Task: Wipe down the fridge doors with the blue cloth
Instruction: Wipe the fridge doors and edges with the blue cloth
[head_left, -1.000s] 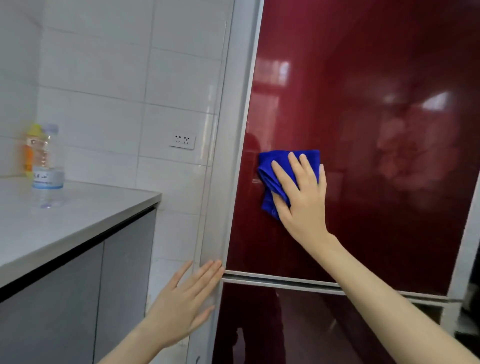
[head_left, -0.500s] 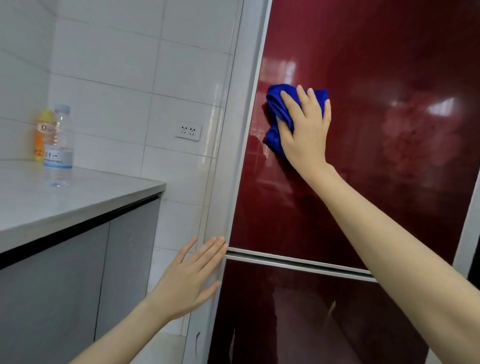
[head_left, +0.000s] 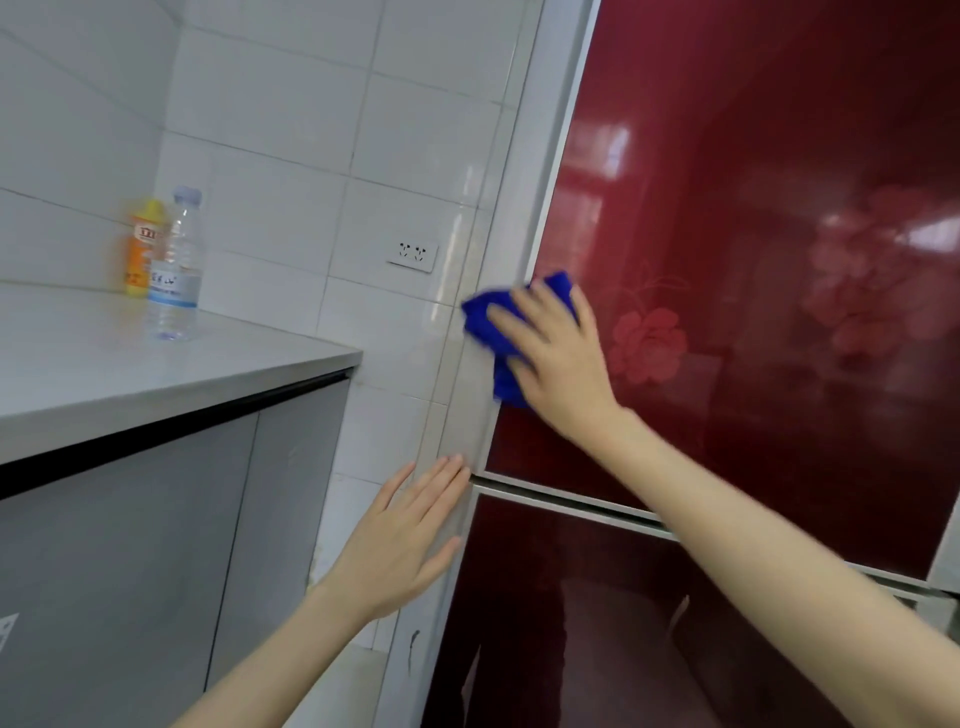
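The glossy dark red upper fridge door fills the right side, with a flower pattern on it. Below a silver seam lies the lower fridge door. My right hand presses the folded blue cloth flat against the upper door's left edge, where the cloth laps over the grey side frame. Most of the cloth is hidden under my palm. My left hand rests flat with fingers spread on the fridge's grey side panel, level with the seam between the doors.
A grey counter over grey cabinet doors stands at the left. On it, near the tiled wall, are a clear water bottle and an orange bottle. A wall socket sits beside the fridge.
My right hand swept the cloth up the upper door, then back down and left to the door's left edge. My left hand stayed on the side panel.
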